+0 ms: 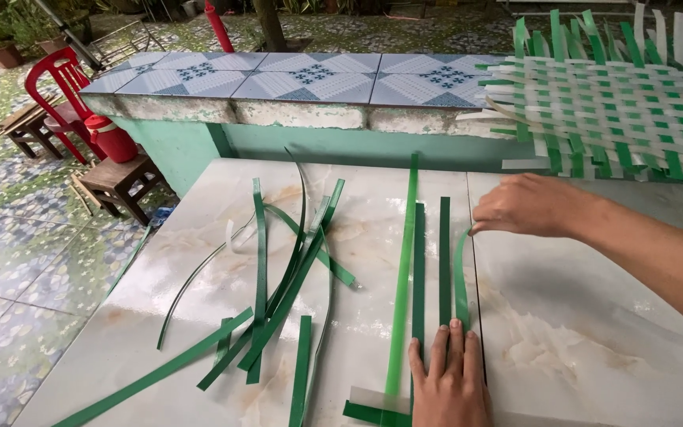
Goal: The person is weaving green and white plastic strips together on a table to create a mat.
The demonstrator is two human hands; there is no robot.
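My left hand (pixel 450 379) lies flat near the front edge of a pale marble-look table (pixel 579 316), its fingertips pressing the near ends of several green plastic strips (pixel 443 261) laid side by side, running away from me. My right hand (pixel 527 205) reaches in from the right and pinches the far end of the rightmost strip (pixel 461 277), which bows slightly. A longer, brighter green strip (pixel 401 292) lies just left of them. A short green strip (pixel 375 413) crosses under their near ends.
A loose heap of green strips (pixel 278 285) lies on the table's left half. A woven mat of green and white strips (pixel 610 111) rests on the tiled ledge (pixel 310 79) at the back right. A red plastic chair (pixel 61 87) and wooden stools (pixel 116 182) stand on the floor to the left.
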